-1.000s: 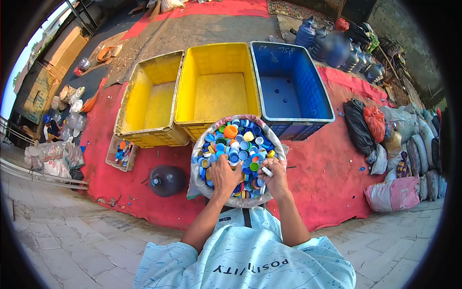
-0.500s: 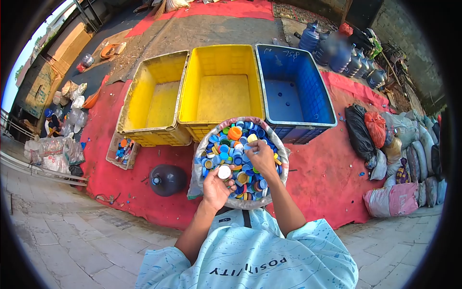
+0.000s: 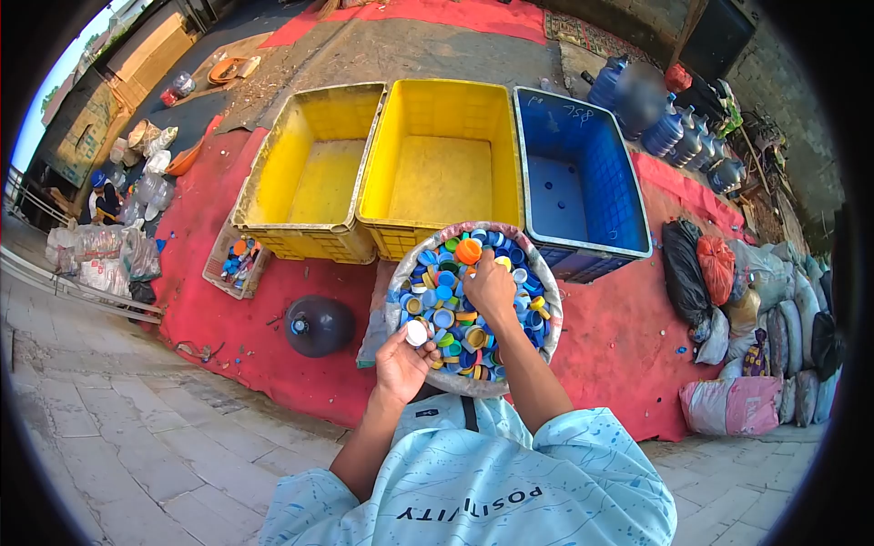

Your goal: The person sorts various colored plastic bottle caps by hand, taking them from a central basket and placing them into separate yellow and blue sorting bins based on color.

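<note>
In front of me stands a round sack [image 3: 551, 318] with a rolled rim, filled with loose plastic bottle caps [image 3: 443, 318], mostly blue, with green, yellow and white ones. My left hand [image 3: 402, 369] is at the sack's near left side, closed around a white bottle cap [image 3: 416, 333]. My right hand [image 3: 490, 289] reaches over the pile with its back up and fingers bent down among the caps. Its fingertips are mostly hidden, so what they grip cannot be made out. An orange cap [image 3: 468, 251] lies just left of those fingertips, a yellow cap [image 3: 503, 263] just right.
Beyond the sack stand two yellow crates [image 3: 442, 225] and a blue crate [image 3: 592, 244] with a few caps inside. At left are a small basket [image 3: 238, 289] of caps and a dark water jug [image 3: 319, 326]. Filled bags [image 3: 728, 405] line the right; a person [image 3: 102, 198] sits far left.
My right hand has pushed farther into the pile, toward the orange cap. My left hand still holds the white cap. The view has shifted slightly, moving the crates and sack rightward.
</note>
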Available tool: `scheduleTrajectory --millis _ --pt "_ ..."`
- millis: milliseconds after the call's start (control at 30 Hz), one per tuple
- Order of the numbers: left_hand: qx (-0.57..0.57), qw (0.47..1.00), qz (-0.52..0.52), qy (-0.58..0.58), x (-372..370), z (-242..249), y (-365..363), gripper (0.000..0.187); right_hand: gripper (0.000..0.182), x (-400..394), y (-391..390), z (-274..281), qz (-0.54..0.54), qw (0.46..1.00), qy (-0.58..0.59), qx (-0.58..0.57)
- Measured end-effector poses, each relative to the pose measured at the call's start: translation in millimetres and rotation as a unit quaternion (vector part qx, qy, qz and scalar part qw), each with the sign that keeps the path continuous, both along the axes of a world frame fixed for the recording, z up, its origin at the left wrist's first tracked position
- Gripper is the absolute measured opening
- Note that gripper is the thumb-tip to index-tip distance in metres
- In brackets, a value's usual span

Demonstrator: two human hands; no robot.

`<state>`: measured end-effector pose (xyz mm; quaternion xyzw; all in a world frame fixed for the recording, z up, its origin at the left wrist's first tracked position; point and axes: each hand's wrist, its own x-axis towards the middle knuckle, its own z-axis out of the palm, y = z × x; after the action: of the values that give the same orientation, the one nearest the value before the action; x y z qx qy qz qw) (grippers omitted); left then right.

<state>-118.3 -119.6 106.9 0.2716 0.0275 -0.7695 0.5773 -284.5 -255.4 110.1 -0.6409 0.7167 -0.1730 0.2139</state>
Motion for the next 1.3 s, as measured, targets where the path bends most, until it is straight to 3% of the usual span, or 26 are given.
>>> scheduleTrajectory --millis 100,333,400,433,533,600,733,867,967,1000,1100,1133,1200,1300 --pt "-0.011 1.0 0.012 0.003 4 -3 -2 0.031 0.041 -1 -3 -2 -0.01 1.0 0.002 0.002" --pt "-0.035 0.999 0.038 -0.013 20 -1 -10 0.037 0.064 -26 15 14 -0.023 0.989 -0.139 -0.044" --pt "-0.017 0.999 0.047 -0.02 25 2 -13 0.033 0.063 -39 21 12 -0.075 0.959 -0.272 -0.04" --pt "-0.008 0.998 0.048 -0.04 28 1 -14 0.029 0.062 -39 25 20 -0.101 0.936 -0.336 -0.038" --pt "0.032 0.99 0.058 -0.127 29 4 -16 0.012 0.045 -54 40 23 -0.145 0.802 -0.577 0.051" --pt "0.02 0.984 0.055 -0.171 30 -1 -16 0.014 0.035 -67 48 14 -0.147 0.709 -0.683 0.097" --pt "0.019 0.962 0.039 -0.268 23 0 -16 0.017 0.036 -75 67 5 -0.147 0.598 -0.776 0.137" --pt "-0.012 0.905 -0.024 -0.425 15 -2 -16 0.019 0.039 -72 80 8 -0.121 0.502 -0.841 0.162" --pt "-0.01 0.904 -0.048 -0.424 11 -1 -16 0.019 0.041 -69 88 9 -0.107 0.495 -0.847 0.161" --pt "-0.011 0.929 -0.037 -0.368 10 -1 -15 0.019 0.047 -70 89 8 -0.109 0.471 -0.859 0.17" --pt "-0.016 0.981 -0.014 -0.194 9 0 -14 0.023 0.053 -67 95 9 -0.095 0.515 -0.836 0.162" --pt "-0.02 0.991 -0.012 -0.135 10 1 -15 0.027 0.057 -69 95 5 -0.063 0.496 -0.85 0.164" --pt "-0.048 0.998 -0.02 -0.035 8 5 -17 0.036 0.057 -67 97 7 -0.067 0.536 -0.826 0.165" --pt "-0.031 0.993 -0.039 -0.104 -3 14 -22 0.03 0.058 -61 97 17 -0.084 0.57 -0.8 0.165"
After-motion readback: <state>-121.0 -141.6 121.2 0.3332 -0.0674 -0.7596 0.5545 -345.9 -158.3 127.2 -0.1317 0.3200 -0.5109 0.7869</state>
